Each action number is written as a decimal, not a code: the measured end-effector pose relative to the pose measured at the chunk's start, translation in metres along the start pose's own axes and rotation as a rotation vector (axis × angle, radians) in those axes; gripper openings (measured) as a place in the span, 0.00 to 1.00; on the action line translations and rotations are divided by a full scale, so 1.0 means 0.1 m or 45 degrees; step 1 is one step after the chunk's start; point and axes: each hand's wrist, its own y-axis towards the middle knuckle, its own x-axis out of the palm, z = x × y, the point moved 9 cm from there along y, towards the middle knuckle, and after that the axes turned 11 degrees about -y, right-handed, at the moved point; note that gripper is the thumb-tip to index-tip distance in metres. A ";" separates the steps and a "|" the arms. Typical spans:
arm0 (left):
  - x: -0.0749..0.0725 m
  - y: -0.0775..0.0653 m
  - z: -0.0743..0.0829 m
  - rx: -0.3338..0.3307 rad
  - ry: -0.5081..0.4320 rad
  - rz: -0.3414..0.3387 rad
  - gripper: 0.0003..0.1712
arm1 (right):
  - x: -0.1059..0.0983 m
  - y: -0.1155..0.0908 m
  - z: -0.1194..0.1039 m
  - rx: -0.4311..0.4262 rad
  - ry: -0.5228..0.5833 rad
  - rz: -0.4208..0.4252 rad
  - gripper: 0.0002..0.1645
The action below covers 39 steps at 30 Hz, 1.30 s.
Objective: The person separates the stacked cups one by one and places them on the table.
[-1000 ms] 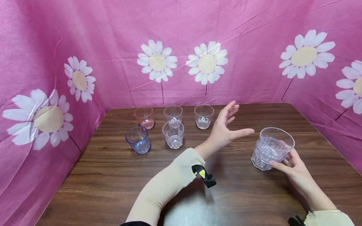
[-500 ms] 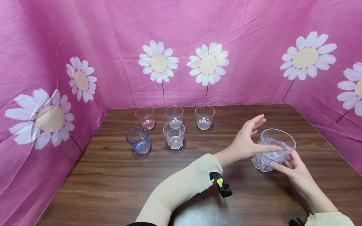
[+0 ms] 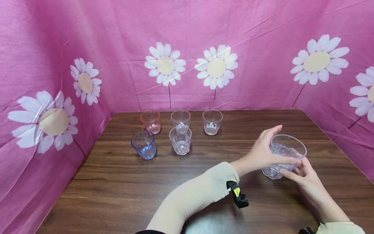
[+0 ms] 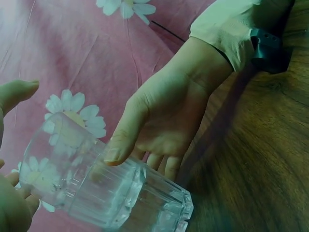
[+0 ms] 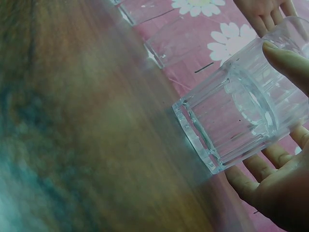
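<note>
Two clear faceted tumblers [image 3: 285,150], nested one in the other, stand at the right of the table. My right hand [image 3: 311,185] grips them from the right, thumb in front and fingers behind, as the right wrist view also shows around the tumblers [image 5: 227,118]. Across the upper rim reaches my left hand [image 3: 263,154], its thumb spread from its fingers. In the left wrist view, the left thumb [image 4: 18,94] shows apart from the tumbler, while the left fingers lie right at the rim. Part of the stack is hidden behind the left thumb in the head view.
At the left of the wooden table [image 3: 117,195] stand a pink tumbler [image 3: 152,123], a blue tumbler [image 3: 144,146] and several clear ones, including a faceted clear tumbler [image 3: 181,143]. A pink flowered cloth [image 3: 187,29] hangs behind and along the sides.
My left hand has moved right, from beside the clear tumbler at the back to the nested tumblers, its thumb now crossing in front of their rim. The right hand keeps its grip.
</note>
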 end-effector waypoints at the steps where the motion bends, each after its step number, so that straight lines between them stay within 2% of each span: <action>1: 0.01 0.00 -0.01 -0.008 0.007 0.004 0.58 | 0.00 0.00 0.00 0.001 -0.001 -0.002 0.48; 12: 0.09 0.03 -0.13 -0.062 0.089 0.024 0.61 | 0.02 0.01 -0.03 -0.032 0.006 -0.023 0.48; 19: 0.12 0.04 -0.22 -0.076 0.028 0.033 0.59 | 0.04 0.01 -0.05 -0.075 0.049 -0.036 0.48; 28: 0.11 0.03 -0.22 -0.077 -0.017 0.033 0.58 | 0.04 0.02 -0.05 -0.077 0.069 -0.039 0.47; 39: 0.09 -0.01 -0.22 -0.057 -0.026 0.105 0.56 | 0.04 0.01 -0.05 -0.065 0.057 -0.032 0.47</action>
